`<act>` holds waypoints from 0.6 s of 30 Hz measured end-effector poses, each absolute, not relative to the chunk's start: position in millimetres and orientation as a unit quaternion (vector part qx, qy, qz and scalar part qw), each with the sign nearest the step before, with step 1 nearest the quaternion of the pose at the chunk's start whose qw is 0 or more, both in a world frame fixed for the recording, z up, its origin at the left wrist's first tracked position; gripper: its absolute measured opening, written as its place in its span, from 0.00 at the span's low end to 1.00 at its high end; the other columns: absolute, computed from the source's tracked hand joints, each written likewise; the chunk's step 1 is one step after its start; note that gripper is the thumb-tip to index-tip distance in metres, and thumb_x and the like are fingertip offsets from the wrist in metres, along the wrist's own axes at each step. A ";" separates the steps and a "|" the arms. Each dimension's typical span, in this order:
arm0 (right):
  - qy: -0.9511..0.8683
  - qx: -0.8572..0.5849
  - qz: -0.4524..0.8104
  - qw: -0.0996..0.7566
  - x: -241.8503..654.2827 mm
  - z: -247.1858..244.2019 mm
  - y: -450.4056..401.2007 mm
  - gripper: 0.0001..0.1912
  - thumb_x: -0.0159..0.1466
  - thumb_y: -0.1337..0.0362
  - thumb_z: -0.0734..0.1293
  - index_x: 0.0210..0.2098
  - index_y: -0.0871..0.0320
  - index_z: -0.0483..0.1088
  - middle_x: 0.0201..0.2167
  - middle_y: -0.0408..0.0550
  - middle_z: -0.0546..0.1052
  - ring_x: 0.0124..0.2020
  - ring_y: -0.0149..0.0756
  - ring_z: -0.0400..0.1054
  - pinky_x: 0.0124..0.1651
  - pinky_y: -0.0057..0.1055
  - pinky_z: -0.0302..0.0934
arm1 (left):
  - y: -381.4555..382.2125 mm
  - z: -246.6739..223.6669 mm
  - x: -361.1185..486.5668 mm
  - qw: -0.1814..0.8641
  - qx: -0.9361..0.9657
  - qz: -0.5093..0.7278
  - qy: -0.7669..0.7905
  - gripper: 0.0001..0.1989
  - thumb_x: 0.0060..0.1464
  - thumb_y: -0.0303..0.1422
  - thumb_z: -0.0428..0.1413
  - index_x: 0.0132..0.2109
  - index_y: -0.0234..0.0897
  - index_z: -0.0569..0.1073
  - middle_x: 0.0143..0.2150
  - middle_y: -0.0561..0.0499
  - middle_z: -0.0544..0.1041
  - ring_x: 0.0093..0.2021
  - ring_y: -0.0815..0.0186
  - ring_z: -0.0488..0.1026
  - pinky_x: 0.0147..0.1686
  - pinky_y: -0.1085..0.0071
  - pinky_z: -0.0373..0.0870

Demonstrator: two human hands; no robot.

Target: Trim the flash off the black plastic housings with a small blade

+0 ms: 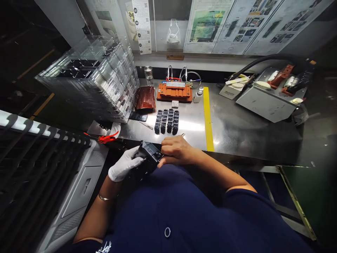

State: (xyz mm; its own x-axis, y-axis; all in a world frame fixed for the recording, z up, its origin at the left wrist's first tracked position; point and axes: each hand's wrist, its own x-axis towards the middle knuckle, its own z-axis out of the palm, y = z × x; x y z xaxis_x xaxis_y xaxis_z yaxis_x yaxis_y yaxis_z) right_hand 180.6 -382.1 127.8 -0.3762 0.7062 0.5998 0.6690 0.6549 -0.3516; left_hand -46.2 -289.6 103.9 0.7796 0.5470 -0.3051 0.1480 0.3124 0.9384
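My left hand (125, 164), in a white glove, grips a black plastic part (150, 151) in front of my body, below the bench's front edge. My bare right hand (175, 149) is closed around a thin tool (183, 135), whose end sticks out above the fingers. The fingertips of that hand are at the right side of the black part. Further back on the metal bench, several black strip-like parts (170, 121) lie side by side. Behind them sits an orange fixture (175, 92), with a small pale block (175, 104) before it.
Stacked clear trays (105, 84) rise at the left. Beside them are a brown pouch (145, 98) and a glass jar (149, 74). A small bottle (197, 95) stands near yellow tape (208, 119). A grey machine (268, 102) occupies the right. Red pliers (108, 137) hang near the left edge.
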 end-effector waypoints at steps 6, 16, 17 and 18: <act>-0.810 -0.435 -0.012 0.393 177.8 125.7 -381.6 0.30 0.66 0.41 0.59 0.20 0.59 0.60 0.19 0.40 0.60 0.22 0.27 0.52 0.25 0.28 0.42 | -290.9 107.3 -43.5 0.748 0.567 0.132 0.320 0.31 0.36 0.50 0.69 0.44 0.34 0.79 0.37 0.48 0.80 0.38 0.61 0.72 0.39 0.70 0.67; -0.789 -0.468 -0.024 0.397 178.9 118.5 -378.8 0.31 0.67 0.40 0.55 0.21 0.59 0.63 0.20 0.41 0.60 0.23 0.28 0.53 0.26 0.28 0.42 | -293.2 100.7 -37.2 0.749 0.560 0.162 0.314 0.31 0.41 0.50 0.67 0.47 0.34 0.78 0.42 0.44 0.80 0.43 0.56 0.74 0.41 0.69 0.68; -0.790 -0.467 -0.024 0.396 179.0 118.1 -378.2 0.31 0.67 0.41 0.56 0.20 0.59 0.62 0.20 0.41 0.60 0.23 0.28 0.53 0.26 0.28 0.42 | -293.3 100.9 -36.7 0.753 0.556 0.165 0.312 0.31 0.41 0.51 0.67 0.48 0.34 0.78 0.43 0.44 0.81 0.43 0.56 0.75 0.42 0.69 0.69; -0.791 -0.467 -0.022 0.395 179.1 117.9 -377.7 0.31 0.67 0.41 0.56 0.20 0.59 0.62 0.19 0.40 0.59 0.23 0.28 0.53 0.26 0.28 0.42 | -293.4 101.4 -36.2 0.757 0.551 0.166 0.310 0.31 0.41 0.51 0.67 0.48 0.34 0.78 0.43 0.44 0.81 0.43 0.56 0.75 0.42 0.69 0.69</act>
State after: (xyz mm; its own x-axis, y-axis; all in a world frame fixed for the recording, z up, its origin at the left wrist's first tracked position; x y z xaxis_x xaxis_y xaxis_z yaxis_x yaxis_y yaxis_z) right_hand 179.1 -377.7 117.9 -0.2529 0.7208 0.6453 0.7555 0.5638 -0.3337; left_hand -36.2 -293.4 101.4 0.7527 0.5928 -0.2864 0.0906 0.3376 0.9369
